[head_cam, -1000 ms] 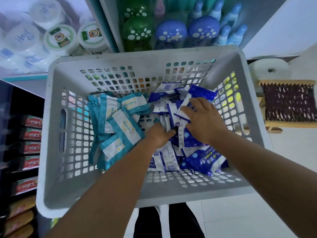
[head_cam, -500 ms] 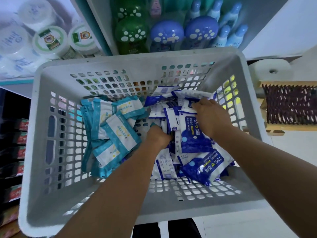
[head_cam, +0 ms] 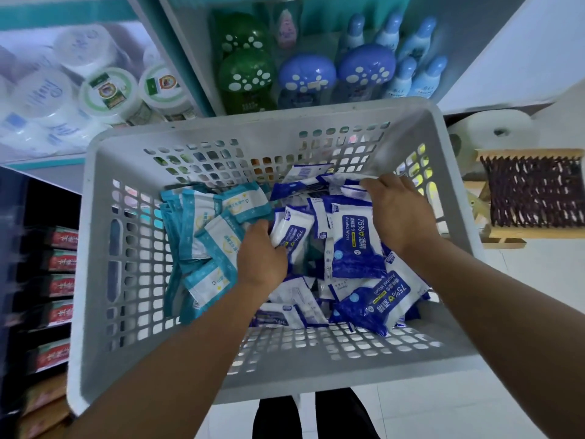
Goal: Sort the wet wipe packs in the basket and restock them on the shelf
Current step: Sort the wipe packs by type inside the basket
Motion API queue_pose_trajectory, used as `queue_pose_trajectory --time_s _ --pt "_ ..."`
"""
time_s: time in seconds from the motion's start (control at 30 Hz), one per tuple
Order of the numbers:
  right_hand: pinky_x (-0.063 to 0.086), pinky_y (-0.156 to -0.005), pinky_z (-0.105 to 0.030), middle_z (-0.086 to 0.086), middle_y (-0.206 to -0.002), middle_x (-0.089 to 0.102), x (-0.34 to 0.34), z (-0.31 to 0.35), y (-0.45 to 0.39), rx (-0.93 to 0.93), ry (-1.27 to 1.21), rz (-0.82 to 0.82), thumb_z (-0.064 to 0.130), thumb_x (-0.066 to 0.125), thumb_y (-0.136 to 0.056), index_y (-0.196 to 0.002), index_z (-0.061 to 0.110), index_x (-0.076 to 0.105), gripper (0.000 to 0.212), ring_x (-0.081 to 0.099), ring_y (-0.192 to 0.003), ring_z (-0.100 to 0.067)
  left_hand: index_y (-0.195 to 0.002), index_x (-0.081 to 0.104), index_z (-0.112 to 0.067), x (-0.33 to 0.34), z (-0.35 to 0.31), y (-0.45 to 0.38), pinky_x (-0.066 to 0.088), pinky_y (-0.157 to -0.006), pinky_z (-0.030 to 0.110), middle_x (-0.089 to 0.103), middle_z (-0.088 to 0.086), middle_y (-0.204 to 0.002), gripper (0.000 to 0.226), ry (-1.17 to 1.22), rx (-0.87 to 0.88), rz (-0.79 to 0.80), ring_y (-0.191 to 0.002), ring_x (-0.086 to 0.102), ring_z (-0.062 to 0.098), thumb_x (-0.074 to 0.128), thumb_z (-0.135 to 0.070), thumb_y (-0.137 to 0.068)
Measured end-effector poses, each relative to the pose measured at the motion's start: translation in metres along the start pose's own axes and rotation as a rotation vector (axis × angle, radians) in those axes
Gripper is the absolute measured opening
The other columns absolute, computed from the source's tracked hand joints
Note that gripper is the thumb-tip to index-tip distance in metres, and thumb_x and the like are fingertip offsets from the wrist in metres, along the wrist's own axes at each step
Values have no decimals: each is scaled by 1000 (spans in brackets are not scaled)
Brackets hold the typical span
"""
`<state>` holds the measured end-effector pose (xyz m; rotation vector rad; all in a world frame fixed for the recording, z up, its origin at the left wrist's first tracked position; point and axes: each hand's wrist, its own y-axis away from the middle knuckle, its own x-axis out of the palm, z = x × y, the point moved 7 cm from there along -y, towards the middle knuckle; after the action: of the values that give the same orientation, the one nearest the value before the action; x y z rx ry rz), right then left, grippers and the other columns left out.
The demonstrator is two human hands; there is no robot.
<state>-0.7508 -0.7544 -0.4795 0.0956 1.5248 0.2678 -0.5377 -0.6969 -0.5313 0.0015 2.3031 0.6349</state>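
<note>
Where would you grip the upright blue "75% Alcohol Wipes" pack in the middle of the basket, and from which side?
Probably by the top sealed edge of the blue alcohol wipes pack, coming from above. It lies face up on the blue pile in the basket, its top edge exposed beside the right hand; its lower edge is overlapped by another pack. Fingers pinching that flat seam should lift it free.

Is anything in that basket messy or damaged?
Nothing looks damaged. The blue alcohol wipe packs lie jumbled at all angles on the basket's right side, while the teal packs sit in a rough stack on the left.
</note>
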Motion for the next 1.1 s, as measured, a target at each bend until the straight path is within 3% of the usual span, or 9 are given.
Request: queue_pose_trajectory --time_s 0.1,0.2,0.3,0.43,0.57,0.73,0.93,1.1 --pt "46 -87 -41 -13 -127 53 -9 7 5 -26 -48 -44 -11 47 -84 -137 13 46 58 45 -118 -33 -119 56 -7 -23 -22 -2 42 -77 28 55 11 -116 33 -42 122 -52 -98 56 24 65 -8 -87" --pt "44 -88 -39 -15 -122 57 -21 11 7 9 -182 -121 -5 46 -90 -130 9 49 42 47 -114 -33 -120 58 -7 -39 -51 -3 36 -76 21 54 9 -117 33 -68 250 -101 -97 53 20 64 -7 -87" --pt "40 -86 -37 -16 -116 60 -43 13 6 35 -279 -233 4 42 -97 -122 5 53 27 49 -109 -33 -122 59 -9 -46 -79 -4 41 -83 25 54 9 -119 36 -76 355 -141 -102 56 23 63 -7 -87" --pt "41 -84 -42 -19 -108 62 -69 5 2 11 -264 -420 4 46 -96 -116 3 57 23 51 -101 -36 -125 58 -10 -55 -110 -3 46 -92 33 55 9 -118 38 -108 461 -231 -103 56 24 63 -8 -87" --pt "42 -83 -43 -19 -107 62 -66 -7 -13 34 -188 -400 1 47 -94 -117 4 57 26 52 -99 -37 -120 62 -6 -61 -129 -9 48 -90 43 58 13 -112 37 -127 564 -339 -97 59 31 66 -4 -83" --pt "43 -81 -41 -17 -112 61 -45 -15 -28 28 -95 -283 0 50 -92 -121 7 57 30 50 -102 -36 -118 64 -7 -31 -135 -34 51 -84 42 62 14 -113 42 -272 648 -271 -94 61 34 67 5 -78" --pt "47 -81 -42 -16 -119 54 -39 -10 -49 43 -22 -109 -10 44 -84 -119 5 57 40 44 -116 -36 -133 54 -13 -1 -127 -63 44 -98 39 53 10 -134 51 -376 566 -197 -113 56 31 61 2 -85" --pt "44 -89 -43 -18 -129 47 -31 -6 -58 23 -49 -121 -10 44 -84 -127 4 54 46 41 -121 -36 -128 56 -8 -17 -114 -62 46 -92 41 57 15 -125 46 -307 547 -275 -105 57 36 58 4 -84"
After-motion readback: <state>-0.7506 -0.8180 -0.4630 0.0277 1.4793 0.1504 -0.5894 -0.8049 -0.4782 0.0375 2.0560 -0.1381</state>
